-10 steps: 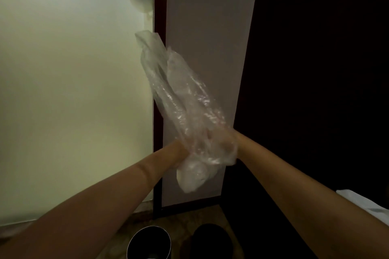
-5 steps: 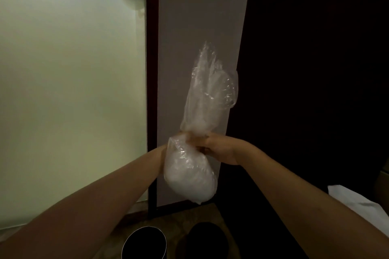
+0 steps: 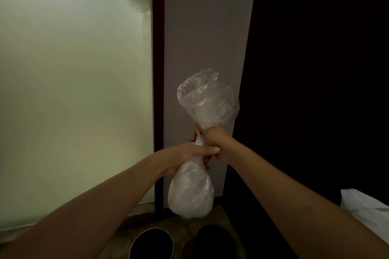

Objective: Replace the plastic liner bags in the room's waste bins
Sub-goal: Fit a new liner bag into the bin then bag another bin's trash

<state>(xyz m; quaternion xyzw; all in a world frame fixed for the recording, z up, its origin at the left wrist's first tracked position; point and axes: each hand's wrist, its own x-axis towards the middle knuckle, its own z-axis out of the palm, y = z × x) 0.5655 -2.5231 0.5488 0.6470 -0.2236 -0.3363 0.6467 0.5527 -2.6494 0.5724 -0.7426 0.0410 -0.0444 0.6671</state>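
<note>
A clear plastic liner bag (image 3: 190, 193) hangs in front of me, its lower part bulging with white contents. Its neck is twisted into a thin rope. My right hand (image 3: 216, 142) grips the neck from the right, and the loose open top of the bag (image 3: 207, 99) puffs up above that fist. My left hand (image 3: 189, 156) holds the twisted neck just below, fingers wrapped around it. A round dark waste bin (image 3: 151, 245) with a pale rim stands on the floor below, unlined as far as I can see.
A frosted glass panel (image 3: 73, 90) fills the left, with a dark door frame (image 3: 157, 69) and a grey wall strip beside it. The right side is dark. A dark round object (image 3: 212, 242) lies beside the bin. White bedding (image 3: 366, 210) shows at the right edge.
The bag's loose top swung from upper left over to the right and sank lower. The neck has become twisted, and my left hand has come around it below the right.
</note>
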